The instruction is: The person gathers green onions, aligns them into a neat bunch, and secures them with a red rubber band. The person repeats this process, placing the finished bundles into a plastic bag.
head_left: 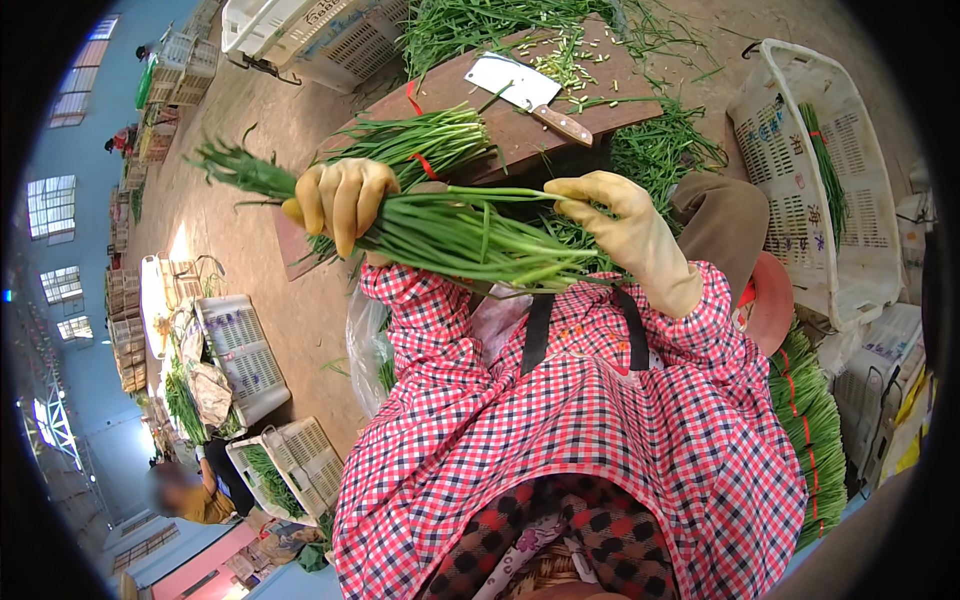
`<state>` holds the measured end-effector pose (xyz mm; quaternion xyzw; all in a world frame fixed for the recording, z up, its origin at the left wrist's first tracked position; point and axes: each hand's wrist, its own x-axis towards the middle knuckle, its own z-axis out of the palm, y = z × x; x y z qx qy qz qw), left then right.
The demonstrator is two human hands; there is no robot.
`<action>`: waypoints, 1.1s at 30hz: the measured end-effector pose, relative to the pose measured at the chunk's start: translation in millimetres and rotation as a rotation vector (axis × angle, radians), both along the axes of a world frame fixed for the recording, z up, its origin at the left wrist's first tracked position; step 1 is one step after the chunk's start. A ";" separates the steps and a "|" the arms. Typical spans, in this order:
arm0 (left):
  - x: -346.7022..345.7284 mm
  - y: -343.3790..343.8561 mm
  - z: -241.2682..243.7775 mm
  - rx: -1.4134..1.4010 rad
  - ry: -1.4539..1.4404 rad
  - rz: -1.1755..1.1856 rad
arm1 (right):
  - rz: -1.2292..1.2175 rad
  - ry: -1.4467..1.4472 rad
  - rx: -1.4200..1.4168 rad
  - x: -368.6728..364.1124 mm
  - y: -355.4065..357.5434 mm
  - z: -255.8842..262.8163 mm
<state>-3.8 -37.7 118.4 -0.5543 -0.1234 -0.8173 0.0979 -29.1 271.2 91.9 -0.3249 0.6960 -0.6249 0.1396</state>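
My left hand [341, 199], in a cream rubber glove, is closed around the middle of a loose bunch of chive-like green stalks [480, 238]. The pale ends point to the right and the leafy tips stick out on the left. With thumb and forefinger my right hand [626, 229], in a matching glove, pinches the pale end of a stalk at the bunch's upper side. Just beyond lies another bundle [427, 139] with red ties, on a brown board [630, 82]. A cleaver [525, 94] with a wooden handle rests there beside short cut stalk ends [566, 64].
Loose greens [480, 30] are heaped behind the board. A white plastic crate [806, 187] holding a tied bundle stands at right, above a row of red-tied bundles [806, 435]. More crates [244, 360] stand at left, near another person [199, 491].
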 end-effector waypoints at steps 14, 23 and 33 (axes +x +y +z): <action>30.1 16.0 34.4 0.186 0.248 0.018 | 0.050 0.015 -0.073 21.5 -0.1 14.4; 35.8 13.6 38.3 0.187 0.260 0.004 | 0.003 0.279 0.082 18.8 3.7 -8.6; 32.2 19.1 39.5 0.165 0.373 -0.071 | 0.014 0.007 0.220 -0.7 34.5 25.0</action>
